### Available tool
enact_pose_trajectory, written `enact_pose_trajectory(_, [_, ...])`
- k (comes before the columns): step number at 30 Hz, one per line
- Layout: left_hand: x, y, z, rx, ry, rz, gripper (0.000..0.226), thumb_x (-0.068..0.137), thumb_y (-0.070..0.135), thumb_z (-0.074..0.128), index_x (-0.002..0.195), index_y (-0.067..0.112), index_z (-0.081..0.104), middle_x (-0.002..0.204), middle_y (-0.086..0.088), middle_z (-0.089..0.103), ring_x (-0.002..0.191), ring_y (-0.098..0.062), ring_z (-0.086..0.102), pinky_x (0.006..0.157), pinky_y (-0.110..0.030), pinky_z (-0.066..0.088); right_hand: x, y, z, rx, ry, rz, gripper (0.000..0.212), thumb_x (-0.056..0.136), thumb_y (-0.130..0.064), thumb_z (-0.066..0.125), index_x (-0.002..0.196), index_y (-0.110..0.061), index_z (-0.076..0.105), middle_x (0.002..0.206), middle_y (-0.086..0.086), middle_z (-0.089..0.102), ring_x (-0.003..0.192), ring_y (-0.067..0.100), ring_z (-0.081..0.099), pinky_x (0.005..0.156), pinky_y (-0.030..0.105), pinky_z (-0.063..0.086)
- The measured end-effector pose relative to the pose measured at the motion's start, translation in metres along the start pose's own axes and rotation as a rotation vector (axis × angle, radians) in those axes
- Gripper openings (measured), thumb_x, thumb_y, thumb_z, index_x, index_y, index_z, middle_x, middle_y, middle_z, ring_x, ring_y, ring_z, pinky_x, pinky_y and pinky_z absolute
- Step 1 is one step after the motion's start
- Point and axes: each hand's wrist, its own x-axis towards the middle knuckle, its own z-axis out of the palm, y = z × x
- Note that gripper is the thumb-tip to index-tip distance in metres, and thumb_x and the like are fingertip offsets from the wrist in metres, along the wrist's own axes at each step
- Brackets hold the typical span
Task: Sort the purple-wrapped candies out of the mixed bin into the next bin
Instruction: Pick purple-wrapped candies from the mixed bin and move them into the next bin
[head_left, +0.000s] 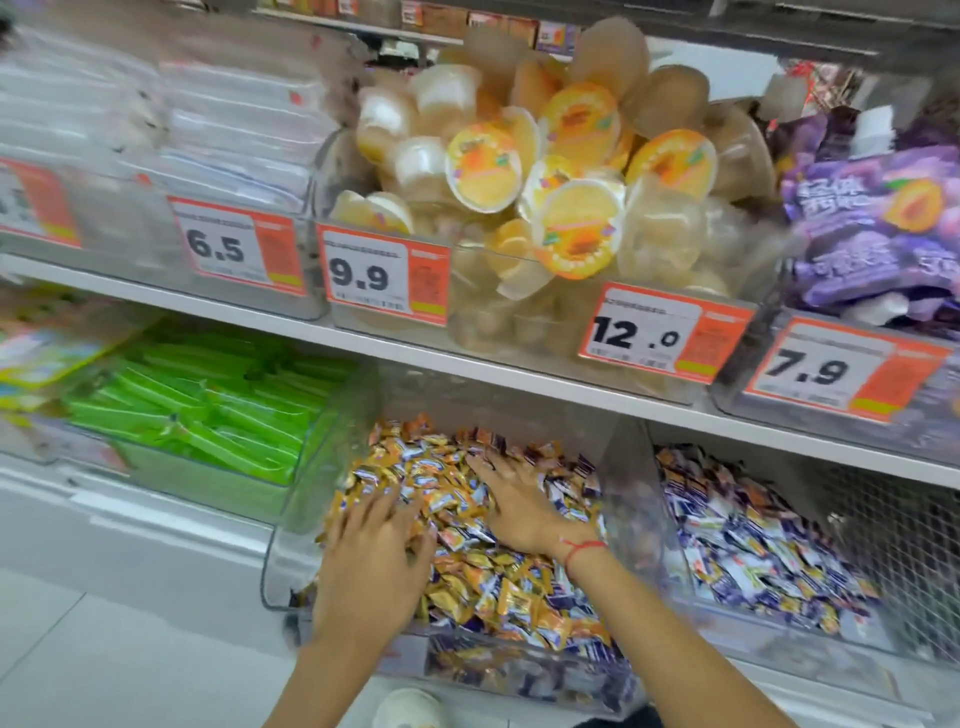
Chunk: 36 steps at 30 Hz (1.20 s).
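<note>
Both hands flat on mixed bin, candies jumbled every way

both hands flat, fingers spread

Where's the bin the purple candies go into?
Head view, lower shelf, right side: the next bin sits directly right of the mixed bin where the left hand and right hand rest, below the 7.9 price tag.
</note>
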Motion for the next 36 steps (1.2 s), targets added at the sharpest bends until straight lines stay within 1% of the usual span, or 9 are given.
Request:
enact_pose_trajectory(3, [-0.001, 0.001, 0.001, -0.017, -0.004, -0.007, 0.047, 0.093, 0.049, 0.036, 0.132, 0.031, 0.055, 0.143, 0.005, 0.047, 0.135, -0.018, 0.037, 0.114, -0.041, 0.022, 0.013, -0.003, 0.01, -0.054, 0.023, 0.075, 0.066, 0.095, -0.033, 0.047, 0.151, -0.032, 0.012, 0.16, 0.001, 0.007, 0.145, 0.033, 0.004, 0.116, 0.051, 0.016])
enact_pose_trajectory(9, [-0.003, 0.002, 0.001, -0.061, 0.039, -0.008, 0.04, 0.092, 0.045, 0.048, 0.128, 0.029, 0.058, 0.14, 0.006, 0.049, 0.134, -0.016, 0.04, 0.114, -0.039, 0.023, -0.007, 0.0, 0.004, 0.092, 0.037, 0.035, 0.041, 0.096, -0.025, 0.053, 0.135, -0.018, 0.043, 0.131, 0.014, 0.054, 0.109, 0.033, 0.056, 0.087, 0.041, 0.048])
enact_pose_trajectory(14, [-0.005, 0.003, 0.001, -0.086, 0.064, 0.005, 0.036, 0.092, 0.039, 0.049, 0.124, 0.028, 0.062, 0.137, 0.005, 0.052, 0.131, -0.017, 0.043, 0.111, -0.039, 0.027, -0.051, 0.002, 0.004, 0.327, 0.147, -0.034, 0.031, 0.097, -0.026, 0.056, 0.127, -0.022, 0.058, 0.137, -0.009, 0.053, 0.125, 0.009, 0.049, 0.102, 0.023, 0.041])
enact_pose_trajectory(16, [-0.005, 0.002, 0.002, -0.105, 0.111, 0.034, 0.035, 0.089, 0.036, 0.045, 0.115, 0.026, 0.067, 0.128, 0.003, 0.06, 0.122, -0.02, 0.052, 0.104, -0.042, 0.037, -0.067, 0.0, -0.001, 0.428, 0.199, -0.055, 0.019, 0.095, -0.024, 0.058, 0.113, -0.028, 0.064, 0.123, -0.018, 0.058, 0.107, -0.005, 0.054, 0.087, 0.011, 0.042])
enact_pose_trajectory(21, [0.004, 0.007, 0.0, -0.186, 0.222, 0.215, 0.029, 0.09, 0.016, 0.056, 0.114, 0.026, 0.067, 0.122, 0.009, 0.061, 0.115, -0.017, 0.053, 0.093, -0.039, 0.047, -0.092, 0.001, -0.019, 0.671, 0.188, 0.021, 0.02, 0.097, -0.026, 0.053, 0.084, -0.024, 0.068, 0.09, -0.009, 0.072, 0.076, 0.004, 0.065, 0.073, 0.021, 0.05])
enact_pose_trajectory(26, [0.027, 0.034, 0.0, -0.038, -0.107, 0.424, 0.042, 0.1, 0.019, 0.041, 0.141, 0.031, 0.043, 0.142, 0.014, 0.042, 0.133, -0.011, 0.032, 0.108, -0.033, 0.029, -0.105, 0.013, -0.033, 0.531, 0.276, 0.101, 0.02, 0.1, -0.025, 0.047, 0.095, -0.016, 0.065, 0.067, -0.011, 0.059, 0.042, 0.001, 0.042, 0.05, 0.015, 0.035])
enact_pose_trajectory(30, [0.04, 0.045, 0.006, 0.197, -0.204, 0.411, 0.034, 0.099, 0.021, 0.046, 0.13, 0.028, 0.056, 0.131, 0.003, 0.057, 0.124, -0.019, 0.043, 0.101, -0.036, 0.038, -0.101, 0.022, -0.029, 0.414, 0.259, 0.084, 0.027, 0.099, -0.013, 0.045, 0.113, -0.028, 0.062, 0.13, -0.005, 0.055, 0.068, 0.012, 0.062, 0.058, 0.021, 0.048])
enact_pose_trajectory(33, [0.037, 0.047, 0.006, 0.228, -0.145, 0.361, 0.028, 0.097, 0.03, 0.05, 0.123, 0.032, 0.061, 0.119, 0.004, 0.064, 0.116, -0.018, 0.051, 0.097, -0.033, 0.041, -0.085, 0.018, -0.022, 0.358, 0.139, 0.099, 0.031, 0.101, -0.014, 0.041, 0.128, -0.018, 0.056, 0.143, 0.004, 0.045, 0.123, 0.025, 0.051, 0.098, 0.036, 0.045])
enact_pose_trajectory(36, [0.026, 0.043, 0.004, 0.074, -0.074, 0.285, 0.026, 0.094, 0.037, 0.055, 0.119, 0.037, 0.062, 0.118, 0.011, 0.065, 0.109, -0.013, 0.058, 0.087, -0.029, 0.049, -0.071, 0.004, -0.008, 0.278, -0.002, 0.099, 0.038, 0.101, -0.024, 0.042, 0.138, -0.018, 0.047, 0.14, 0.013, 0.043, 0.123, 0.032, 0.047, 0.099, 0.039, 0.042])
